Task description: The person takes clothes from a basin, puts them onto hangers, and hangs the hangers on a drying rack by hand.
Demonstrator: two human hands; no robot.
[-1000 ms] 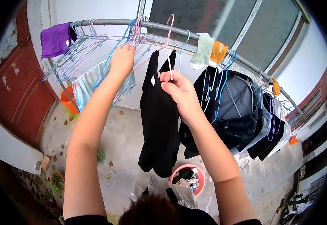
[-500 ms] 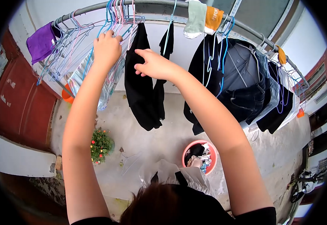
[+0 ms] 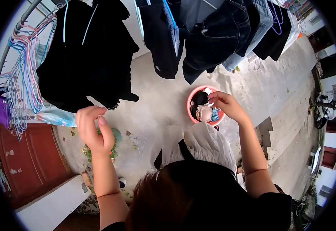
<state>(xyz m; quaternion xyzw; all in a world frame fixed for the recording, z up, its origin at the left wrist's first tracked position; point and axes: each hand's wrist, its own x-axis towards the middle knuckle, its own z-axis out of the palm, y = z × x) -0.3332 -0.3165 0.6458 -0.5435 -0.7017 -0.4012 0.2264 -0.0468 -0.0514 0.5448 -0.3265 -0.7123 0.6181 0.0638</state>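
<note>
Black garments (image 3: 87, 57) hang from light-coloured hangers at the upper left, filling much of that side. My left hand (image 3: 94, 131) is just below their lower hem, fingers loosely curled and thumb apart, with no cloth seen in its grip. My right hand (image 3: 229, 109) reaches over the right rim of a pink basin (image 3: 190, 93), fingers bent and parted above the laundry. Inside the basin lie a black piece (image 3: 200, 101), a beige piece (image 3: 204, 113) and some white and blue cloth. Whether the right fingertips touch the laundry I cannot tell.
Many empty hangers (image 3: 25, 57) crowd the metal rail at left, beside a purple cloth (image 3: 0, 109). Dark jeans (image 3: 222, 32) and other clothes hang at upper right. A hanger (image 3: 141, 140) lies on the concrete floor near a flowering plant (image 3: 88, 153).
Both hands have come down from the rail, the right one to the basin. My view has tilted down and shifted. The black garments now appear larger and spread at upper left.
</note>
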